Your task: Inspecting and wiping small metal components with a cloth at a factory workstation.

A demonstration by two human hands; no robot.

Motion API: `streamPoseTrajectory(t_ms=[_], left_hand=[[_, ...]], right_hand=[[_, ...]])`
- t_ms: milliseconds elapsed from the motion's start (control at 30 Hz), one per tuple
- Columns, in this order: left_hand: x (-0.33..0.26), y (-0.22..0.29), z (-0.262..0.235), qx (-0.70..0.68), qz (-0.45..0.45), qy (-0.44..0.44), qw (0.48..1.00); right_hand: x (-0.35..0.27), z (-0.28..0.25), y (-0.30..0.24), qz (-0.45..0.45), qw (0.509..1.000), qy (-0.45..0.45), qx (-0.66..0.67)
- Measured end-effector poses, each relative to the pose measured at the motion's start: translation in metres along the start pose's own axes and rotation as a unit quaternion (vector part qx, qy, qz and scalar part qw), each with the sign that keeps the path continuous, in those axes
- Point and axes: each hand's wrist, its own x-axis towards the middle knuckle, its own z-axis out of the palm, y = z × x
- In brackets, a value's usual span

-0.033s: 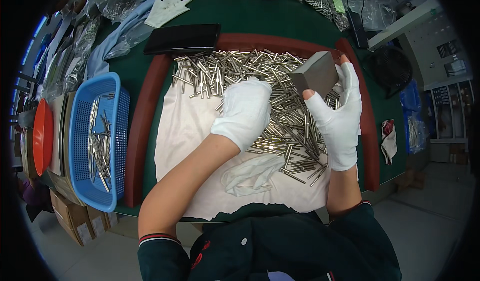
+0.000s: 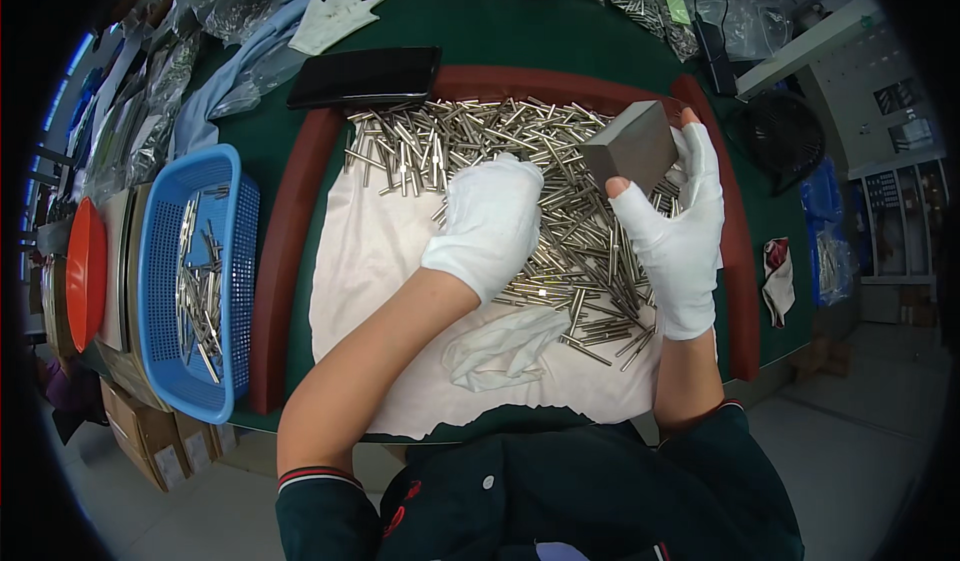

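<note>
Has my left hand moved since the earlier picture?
No, not visibly: your left hand is in the same place over the metal pins, judged against the red-brown frame.

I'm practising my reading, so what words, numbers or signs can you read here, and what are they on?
None can be read clearly.
Red marks on the dark shirt: too blurred.
White label on a cardboard box: too small.
Grey block: no writing shows.
</note>
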Motion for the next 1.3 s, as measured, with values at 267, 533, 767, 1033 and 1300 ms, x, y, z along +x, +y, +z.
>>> streamPoseTrajectory(t_ms=[267, 533, 767, 1033, 1300], left_hand=[[0.001, -0.003, -0.012, -0.019, 0.001, -0.016, 1.000], [-0.015, -0.025, -0.007, -0.078, 0.040, 0.076, 0.993], [-0.047, -0.025, -0.035, -0.652, -0.221, -0.096, 0.719], [-0.076, -0.024, -0.039, -0.673, -0.222, -0.015, 0.706], [-0.090, -0.026, -0.030, -0.671, -0.203, 0.039, 0.712]], right_hand=[[0.001, 0.000, -0.001, 0.004, 1.000, 0.003, -0.006], [0.000, 0.004, 0.001, -0.003, 1.000, 0.018, -0.022], [-0.008, 0.013, -0.001, 0.010, 1.000, -0.026, -0.006], [-0.033, 0.036, -0.010, 0.015, 0.980, -0.188, 0.061], [-0.037, 0.040, -0.014, -0.005, 0.978, -0.205, 0.033]])
